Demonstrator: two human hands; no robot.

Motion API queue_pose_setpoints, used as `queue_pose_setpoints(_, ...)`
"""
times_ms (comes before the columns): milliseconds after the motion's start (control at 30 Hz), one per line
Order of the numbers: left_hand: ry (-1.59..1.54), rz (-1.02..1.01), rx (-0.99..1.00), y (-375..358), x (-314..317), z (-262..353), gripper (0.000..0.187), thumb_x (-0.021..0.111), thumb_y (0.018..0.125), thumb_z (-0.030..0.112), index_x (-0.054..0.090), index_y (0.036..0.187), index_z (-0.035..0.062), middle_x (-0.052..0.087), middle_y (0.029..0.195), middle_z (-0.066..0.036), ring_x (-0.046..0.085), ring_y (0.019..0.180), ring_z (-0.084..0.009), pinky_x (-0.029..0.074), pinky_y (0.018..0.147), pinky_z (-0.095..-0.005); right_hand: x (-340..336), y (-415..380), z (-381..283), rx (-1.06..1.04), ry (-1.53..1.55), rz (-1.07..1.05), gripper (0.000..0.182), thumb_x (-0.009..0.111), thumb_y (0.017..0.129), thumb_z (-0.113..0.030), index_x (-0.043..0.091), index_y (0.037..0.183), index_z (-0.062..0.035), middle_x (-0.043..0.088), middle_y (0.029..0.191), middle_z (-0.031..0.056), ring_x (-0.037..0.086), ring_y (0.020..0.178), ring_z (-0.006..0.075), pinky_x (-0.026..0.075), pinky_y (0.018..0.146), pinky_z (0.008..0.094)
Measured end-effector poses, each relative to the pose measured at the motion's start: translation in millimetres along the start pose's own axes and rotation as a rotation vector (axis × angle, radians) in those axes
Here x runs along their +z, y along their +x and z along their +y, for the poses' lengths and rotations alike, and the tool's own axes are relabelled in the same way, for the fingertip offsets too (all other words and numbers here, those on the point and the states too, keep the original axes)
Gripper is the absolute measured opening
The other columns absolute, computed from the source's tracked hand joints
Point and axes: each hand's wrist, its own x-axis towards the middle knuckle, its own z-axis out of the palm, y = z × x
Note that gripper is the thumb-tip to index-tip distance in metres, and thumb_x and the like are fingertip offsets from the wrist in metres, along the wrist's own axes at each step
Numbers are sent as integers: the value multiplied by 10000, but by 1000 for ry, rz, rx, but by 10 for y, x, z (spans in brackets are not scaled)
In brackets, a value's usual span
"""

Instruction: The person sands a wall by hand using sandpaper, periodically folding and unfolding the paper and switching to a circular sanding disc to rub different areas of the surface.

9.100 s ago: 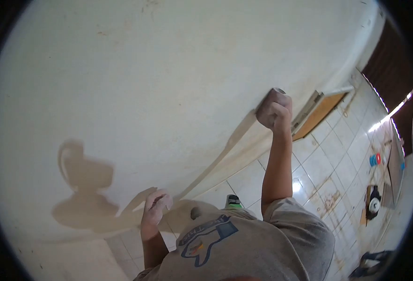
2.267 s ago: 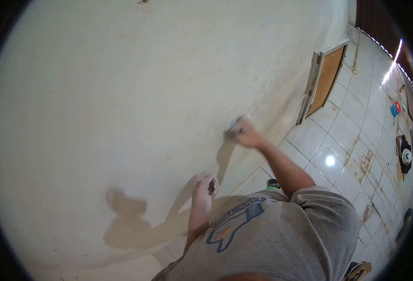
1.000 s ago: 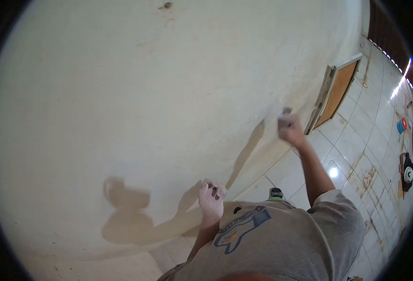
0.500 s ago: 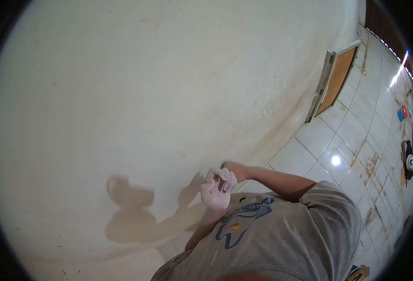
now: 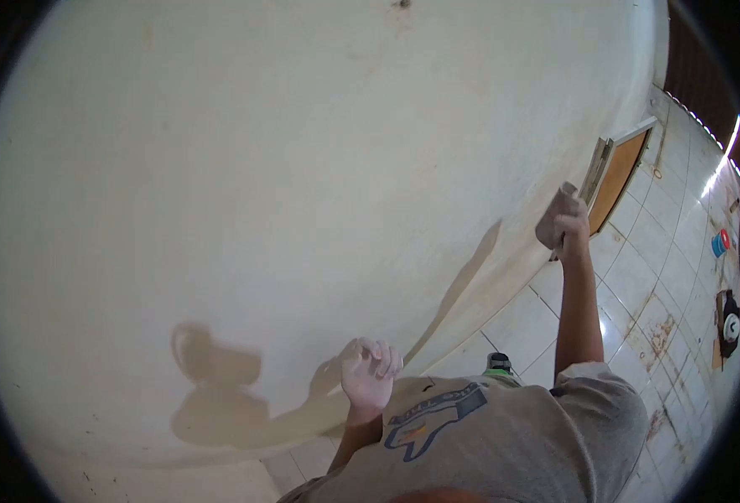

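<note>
1. Broadly, we take the cream wall as our landmark: it fills most of the view, and we see faint brownish marks scattered on it, with a dirtier band low down near where it meets the floor.
2. Left of centre, low on the wall, lies the person's shadow only; we note no tool there.
3. The left hand is loosely curled just in front of the wall's lower part. Whether it holds anything we cannot tell.
4. The right hand is raised at the wall's right end, clenched on a small pale sanding block, which sits pressed to the wall surface.
5. Right of the wall, a wooden framed panel leans against it, standing on the stained floor tiles.
6. Our judgement: the rubbing-down is under way, not finished. The marks across the wall suggest much surface remains.
</note>
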Motion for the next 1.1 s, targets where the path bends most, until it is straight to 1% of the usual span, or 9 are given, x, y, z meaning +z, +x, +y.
queue_pose_setpoints(133, -23, -33, -11, 7, 127, 12, 259, 459, 961, 343, 499, 927, 90, 438, 672, -27, 404, 595, -156, 317, 586, -303, 701, 71, 404, 206, -106, -318, 176, 571, 631, 3, 423, 588, -82, 408, 553, -1, 398, 454, 91, 301, 413, 272)
queue_pose_setpoints(200, 2, -77, -3, -1, 179, 38, 261, 460, 966, 346, 498, 929, 90, 434, 673, -25, 400, 595, -153, 315, 584, -300, 1078, -40, 513, -454, -459, -361, 231, 601, 609, -28, 370, 599, -29, 335, 580, 33, 407, 542, 117, 337, 509, 317)
queue_pose_setpoints(267, 17, -114, 15, -17, 195, 50, 264, 462, 971, 348, 497, 934, 89, 426, 671, -22, 394, 595, -151, 314, 582, -298, 1161, -232, 696, -248, -392, -567, 213, 591, 596, -47, 380, 603, -15, 366, 568, 70, 437, 524, 195, 359, 522, 349)
queue_pose_setpoints(367, -69, -26, -46, -65, 121, -38, 272, 471, 982, 354, 495, 933, 88, 410, 661, -16, 385, 593, -140, 312, 573, -298, 1246, -483, 938, -409, -604, -621, 181, 589, 595, -72, 418, 600, -13, 433, 564, 115, 443, 523, 307, 372, 519, 370)
queue_pose_setpoints(433, -64, 40, -105, -57, 176, -70, 268, 477, 959, 359, 479, 901, 96, 378, 650, -9, 367, 581, -142, 308, 564, -303, 1256, -597, 1000, -308, -782, -716, 113, 594, 613, -94, 497, 613, -35, 535, 603, 158, 503, 586, 395, 420, 540, 425)
queue_pose_setpoints(667, 6, -68, -150, 159, 551, -110, 251, 477, 950, 324, 483, 877, 84, 385, 632, -12, 381, 570, -146, 308, 550, -302, 499, -1092, 1947, -151, -1077, -1001, 150, 603, 624, -108, 610, 748, -24, 624, 765, 212, 614, 766, 420, 481, 669, 509)
queue_pose_setpoints(833, 53, -97, -114, 124, 611, 81, 251, 504, 943, 304, 503, 838, 76, 404, 622, -19, 391, 564, -148, 307, 536, -309, 488, -671, 762, -199, -882, -744, 113, 556, 577, 2, 451, 619, -2, 438, 581, 155, 495, 580, 358, 388, 543, 422)
queue_pose_setpoints(967, 77, -15, -39, 37, 727, 238, 255, 549, 933, 284, 517, 815, 60, 417, 636, -22, 393, 561, -138, 304, 520, -298, 1168, -279, -534, -565, -758, -610, 267, 559, 546, 11, 297, 543, -42, 251, 529, 114, 315, 457, 287, 327, 474, 360)
queue_pose_setpoints(1100, 101, 3, 70, 0, 784, 347, 237, 538, 938, 259, 523, 819, 54, 440, 654, -17, 392, 571, -118, 300, 534, -283, 1961, 39, -596, -652, -599, -1016, 326, 570, 545, -19, 245, 557, -42, 245, 520, 95, 262, 486, 318, 252, 470, 395)
